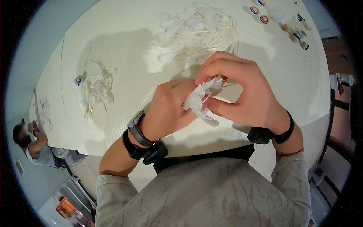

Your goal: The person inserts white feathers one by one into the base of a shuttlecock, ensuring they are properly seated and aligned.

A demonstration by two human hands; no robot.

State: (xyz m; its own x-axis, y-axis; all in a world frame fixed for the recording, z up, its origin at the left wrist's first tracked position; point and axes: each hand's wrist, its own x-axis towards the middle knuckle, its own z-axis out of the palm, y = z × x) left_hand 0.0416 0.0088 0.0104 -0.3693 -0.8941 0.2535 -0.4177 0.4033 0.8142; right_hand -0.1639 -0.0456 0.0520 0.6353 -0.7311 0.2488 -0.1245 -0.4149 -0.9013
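A ragged bunch of white feathers (pixel 196 100) is held over the near part of the pale table, between my two hands. My left hand (pixel 168 103) is closed around one side of it, with the fingers curled out of sight. From the other side, my right hand (pixel 252 85) bends its thumb and fingers into a ring, their tips pinching at the bunch. Thin quills stick out near the right fingertips. Beyond my hands lies a large heap of loose white feathers (pixel 196 32). A smaller pile of feathers (pixel 97 89) is to the left.
Beside the small pile sits a round cork base with a blue band (pixel 78 80). Several similar cork pieces (pixel 264 19) and small odds and ends (pixel 296 37) lie at the far right of the table (pixel 283 81). Another person (pixel 32 142) sits at the far left, near more feathers (pixel 45 111).
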